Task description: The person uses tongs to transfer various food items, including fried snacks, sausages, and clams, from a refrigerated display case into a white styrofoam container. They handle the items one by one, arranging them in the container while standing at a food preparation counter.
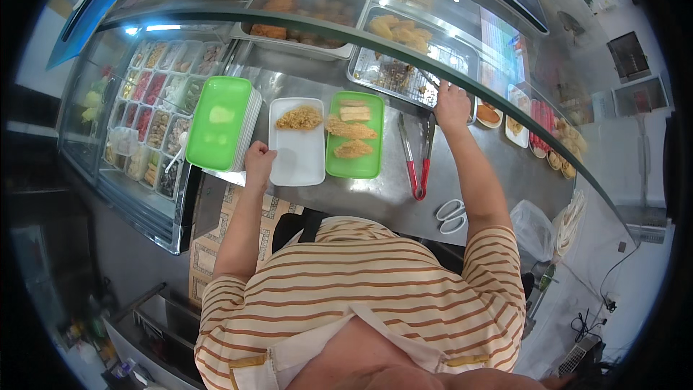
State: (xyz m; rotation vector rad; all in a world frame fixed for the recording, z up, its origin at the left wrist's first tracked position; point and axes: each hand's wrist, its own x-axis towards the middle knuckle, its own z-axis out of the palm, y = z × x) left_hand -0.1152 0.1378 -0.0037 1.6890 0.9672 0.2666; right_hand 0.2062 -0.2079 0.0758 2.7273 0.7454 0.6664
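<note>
My left hand (pixel 260 165) is curled into a fist between a stack of trays (pixel 216 144), green on top, and a white tray (pixel 297 162). A crumbed fried piece (pixel 299 118) lies on the white tray's far end. Beside it, a green tray (pixel 372 165) carries several fried pieces (pixel 351 128). My right hand (pixel 452 106) reaches to the near right edge of a metal tray (pixel 364 76), its fingers curled. A thin dark shape runs from them over the tray; I cannot make out what it is. Left of my right forearm lie red-handled tongs (pixel 417 173), spread apart.
A slanted glass panel edge (pixel 404 50) crosses above the counter. Behind it stand a deep metal pan (pixel 253 45) of browned food and several small food trays (pixel 540 152). White-handled scissors (pixel 452 215) lie near the front edge. A glass case (pixel 86 166) with topping tubs stands left.
</note>
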